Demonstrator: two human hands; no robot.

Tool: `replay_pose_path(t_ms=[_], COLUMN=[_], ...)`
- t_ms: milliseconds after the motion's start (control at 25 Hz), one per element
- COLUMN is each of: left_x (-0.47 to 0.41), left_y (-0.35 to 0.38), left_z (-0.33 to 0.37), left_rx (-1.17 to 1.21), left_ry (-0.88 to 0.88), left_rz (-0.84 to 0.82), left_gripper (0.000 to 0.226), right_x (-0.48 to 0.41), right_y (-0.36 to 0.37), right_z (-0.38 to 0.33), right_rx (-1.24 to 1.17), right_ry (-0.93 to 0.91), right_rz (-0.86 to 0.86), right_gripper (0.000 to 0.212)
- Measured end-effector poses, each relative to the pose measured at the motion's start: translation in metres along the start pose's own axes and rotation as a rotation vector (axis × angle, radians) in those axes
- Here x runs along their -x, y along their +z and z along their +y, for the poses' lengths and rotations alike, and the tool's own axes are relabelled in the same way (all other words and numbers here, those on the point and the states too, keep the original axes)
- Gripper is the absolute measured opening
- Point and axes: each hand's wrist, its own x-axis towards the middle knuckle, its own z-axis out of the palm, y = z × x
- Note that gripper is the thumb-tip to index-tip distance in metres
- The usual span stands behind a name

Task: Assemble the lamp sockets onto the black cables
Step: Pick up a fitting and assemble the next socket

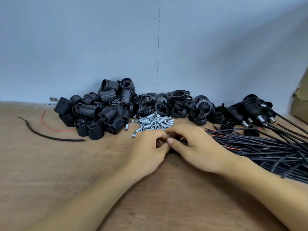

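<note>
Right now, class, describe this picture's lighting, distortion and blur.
Head view: soft even light, no glare, little blur; shadow darkens the wall's upper right; wide lens bows the table's back edge; left hand and right hand mostly hide the black part.

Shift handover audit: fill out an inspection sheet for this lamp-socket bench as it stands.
Surface: brown wooden table.
Job's things: pile of threaded black socket bodies at back left; black rings heaped to its right; silver metal tubes in front of both; assembled sockets on cables at back right.
Clutter: black cable scrap and red wire at left; metal bracket by the wall; cardboard box at right edge.
Grippers: left hand and right hand meet at centre, fingers curled round a small black part, mostly hidden.
Cables: bundle of black cables at right, some red cores showing.
Surroundings: blue-grey wall with a vertical seam.
</note>
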Motion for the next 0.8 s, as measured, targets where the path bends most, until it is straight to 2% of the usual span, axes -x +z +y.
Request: replay_pose_path(t_ms=[120,320,440,560,680,800], left_x=[0.0,-0.003,-0.006,-0.01,-0.013,-0.014], left_y=[0.0,0.003,0.002,-0.003,-0.013,-0.023], left_z=[0.001,-0.002,-0.003,-0.006,-0.013,-0.017], left_rx=[-0.065,-0.031,-0.051,-0.152,-0.348,-0.525], left_ry=[0.03,0.014,-0.011,0.02,-0.012,-0.057], left_rz=[0.09,0.188,0.254,0.425,0.604,0.598], left_gripper=[0.021,0.017,0.018,0.014,0.023,0.036], right_x=[0.0,0.002,0.001,0.002,0.005,0.007], right_y=[0.003,0.005,0.009,0.015,0.019,0.022], right_z=[0.004,0.007,0.008,0.007,0.008,0.008], right_rx=[-0.026,-0.055,-0.024,0.021,0.088,0.135], right_ry=[0.024,0.057,0.029,0.039,0.067,0.056], right_rz=[0.004,0.005,0.03,0.101,0.14,0.132], right_gripper=[0.022,0.039,0.039,0.039,0.044,0.037])
